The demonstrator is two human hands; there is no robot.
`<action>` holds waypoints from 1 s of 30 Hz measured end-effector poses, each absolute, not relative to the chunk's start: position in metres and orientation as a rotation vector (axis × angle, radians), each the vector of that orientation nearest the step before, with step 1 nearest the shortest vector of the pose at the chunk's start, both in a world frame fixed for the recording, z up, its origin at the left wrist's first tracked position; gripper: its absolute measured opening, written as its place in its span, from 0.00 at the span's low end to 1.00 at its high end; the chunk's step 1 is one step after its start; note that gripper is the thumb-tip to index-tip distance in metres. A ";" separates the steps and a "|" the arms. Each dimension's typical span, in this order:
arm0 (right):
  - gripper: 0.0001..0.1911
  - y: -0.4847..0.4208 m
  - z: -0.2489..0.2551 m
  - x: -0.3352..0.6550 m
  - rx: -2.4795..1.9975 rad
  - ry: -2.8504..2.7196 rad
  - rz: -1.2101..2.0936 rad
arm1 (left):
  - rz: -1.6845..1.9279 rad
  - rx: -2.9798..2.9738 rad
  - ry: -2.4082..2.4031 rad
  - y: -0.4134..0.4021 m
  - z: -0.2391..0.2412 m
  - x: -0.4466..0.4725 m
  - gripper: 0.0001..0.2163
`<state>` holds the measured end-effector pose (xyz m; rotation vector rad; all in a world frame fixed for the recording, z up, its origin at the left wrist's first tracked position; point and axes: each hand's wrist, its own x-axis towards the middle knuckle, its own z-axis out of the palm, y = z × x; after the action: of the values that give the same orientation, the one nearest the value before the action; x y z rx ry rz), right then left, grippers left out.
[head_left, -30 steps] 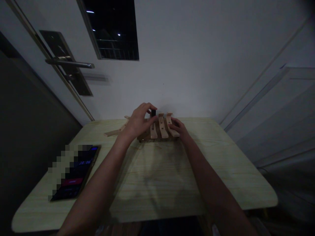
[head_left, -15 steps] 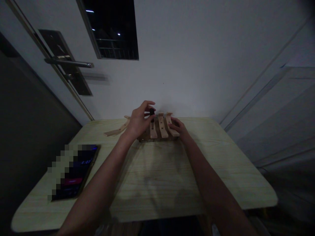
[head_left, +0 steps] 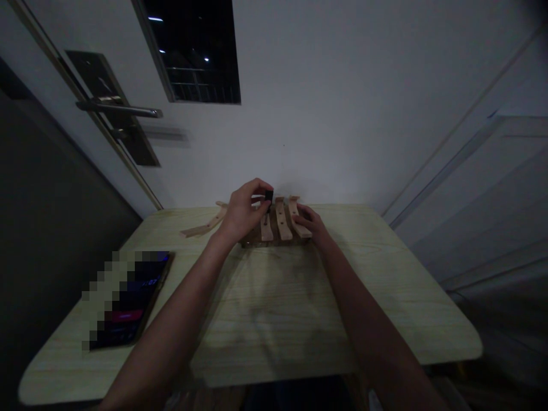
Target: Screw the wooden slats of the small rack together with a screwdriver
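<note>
A dark wooden base (head_left: 274,238) with three pale curved wooden strips (head_left: 280,220) across it lies at the far side of the pale wooden table (head_left: 265,308). My left hand (head_left: 243,211) hovers over its left end, fingertips pinched on a small black piece (head_left: 268,196) that stands above the leftmost strip. My right hand (head_left: 311,224) rests against the right end of the base, its fingers curled on the rightmost strip. A loose pale strip (head_left: 204,225) lies on the table to the left of my left hand.
A phone (head_left: 126,302) with a lit screen lies near the table's left front edge. A white wall stands right behind the table. A door with a metal handle (head_left: 117,109) is at the left, a dark window (head_left: 192,51) above.
My left hand lifted slightly with the small black piece and has come back down to the leftmost strip. My right hand has stayed on the base.
</note>
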<state>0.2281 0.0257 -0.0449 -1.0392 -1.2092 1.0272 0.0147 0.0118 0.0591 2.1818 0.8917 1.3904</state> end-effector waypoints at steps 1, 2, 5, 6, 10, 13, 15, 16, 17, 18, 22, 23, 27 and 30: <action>0.26 0.026 -0.046 0.228 -1.042 -1.208 1.017 | 1.384 2.184 0.897 0.011 0.060 0.015 0.10; 0.26 0.027 -0.047 0.228 -1.043 -1.208 1.007 | 1.380 2.184 0.902 0.010 0.061 0.015 0.10; 0.27 0.027 -0.048 0.229 -1.044 -1.214 0.991 | 1.374 2.179 0.907 0.009 0.062 0.015 0.10; 0.27 0.027 -0.048 0.229 -1.047 -1.220 0.992 | 1.376 2.178 0.906 0.010 0.061 0.016 0.09; 0.26 0.025 -0.047 0.229 -1.048 -1.247 1.000 | 1.414 2.186 0.923 0.014 0.056 0.016 0.09; 0.27 0.025 -0.046 0.229 -1.046 -1.229 1.006 | 1.449 2.187 0.948 0.016 0.054 0.015 0.10; 0.27 0.025 -0.047 0.229 -1.053 -1.212 1.004 | 1.452 2.184 0.948 0.017 0.054 0.015 0.09; 0.27 0.025 -0.047 0.228 -1.053 -1.207 1.005 | 1.450 2.182 0.939 0.016 0.055 0.015 0.09; 0.27 0.026 -0.047 0.228 -1.049 -1.205 1.010 | 1.445 2.179 0.925 0.016 0.056 0.015 0.09; 0.28 0.025 -0.047 0.228 -1.043 -1.204 1.016 | 1.437 2.178 0.912 0.016 0.057 0.015 0.09; 0.28 0.024 -0.046 0.228 -1.038 -1.191 1.026 | 1.394 2.188 0.912 0.014 0.058 0.015 0.10; 0.28 0.024 -0.045 0.228 -1.039 -1.189 1.026 | 1.386 2.193 0.916 0.014 0.058 0.014 0.11; 0.28 0.025 -0.045 0.229 -1.051 -1.198 1.015 | 1.369 2.216 0.894 0.013 0.056 0.014 0.15; 0.28 0.026 -0.048 0.229 -1.057 -1.215 1.003 | 1.374 2.231 0.882 0.012 0.056 0.014 0.13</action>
<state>0.2288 0.0261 -0.0477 -1.0566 -1.2150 1.0030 0.0138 0.0125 0.0558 2.2306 0.8825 1.3740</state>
